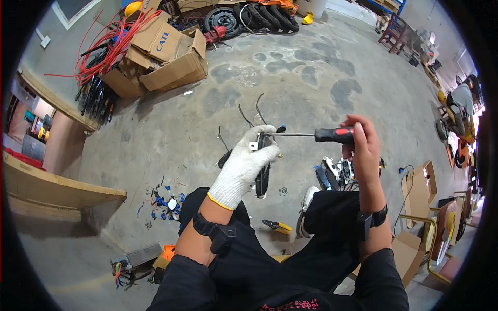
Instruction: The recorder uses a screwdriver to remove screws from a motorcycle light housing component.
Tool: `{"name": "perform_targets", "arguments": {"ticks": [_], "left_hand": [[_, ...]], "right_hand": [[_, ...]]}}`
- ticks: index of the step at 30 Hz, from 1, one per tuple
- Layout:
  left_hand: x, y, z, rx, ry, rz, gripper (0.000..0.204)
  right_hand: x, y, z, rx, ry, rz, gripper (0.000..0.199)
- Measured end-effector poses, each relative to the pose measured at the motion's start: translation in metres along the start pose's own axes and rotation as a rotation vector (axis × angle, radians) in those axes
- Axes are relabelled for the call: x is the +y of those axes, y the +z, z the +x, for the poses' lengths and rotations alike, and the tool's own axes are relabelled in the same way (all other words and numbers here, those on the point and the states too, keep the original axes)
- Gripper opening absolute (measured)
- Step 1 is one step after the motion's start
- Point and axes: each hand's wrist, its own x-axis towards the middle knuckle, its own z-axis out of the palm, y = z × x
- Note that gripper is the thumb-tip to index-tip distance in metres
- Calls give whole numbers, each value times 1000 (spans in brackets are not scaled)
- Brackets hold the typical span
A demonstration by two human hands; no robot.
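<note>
1. A repair workshop, judging by the bare, dark-stained grey concrete floor [290, 98] right of a large open brown cardboard box [174, 71].
2. Just beyond the box's upper right: ridged black rubber tyres [259, 18] and a round black wheel [222, 22].
3. At its left: tangled thin red cable [122, 35].
4. Below and right of it: yellow-and-black pliers [279, 226], a black-and-red-handled steel screwdriver [332, 135].

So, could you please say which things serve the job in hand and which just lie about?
Job in hand:
- screwdriver (right hand)
- long black part (gloved left hand)

Apparently just lying about:
- red cables
- big open cardboard box
- black tyres
</note>
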Motion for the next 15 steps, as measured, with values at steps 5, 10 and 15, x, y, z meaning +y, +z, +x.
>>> {"name": "perform_targets", "arguments": {"ticks": [5,10,15], "left_hand": [[1,0,-1,7,16,6,42],[1,1,1,-7,19,-4,43],[3,0,3,-15,0,-26,43]], "right_hand": [[3,3,5,24,86,-93,27],[0,5,-1,48,-300,-52,28],[4,-3,12,-13,181,-91,30]]}}
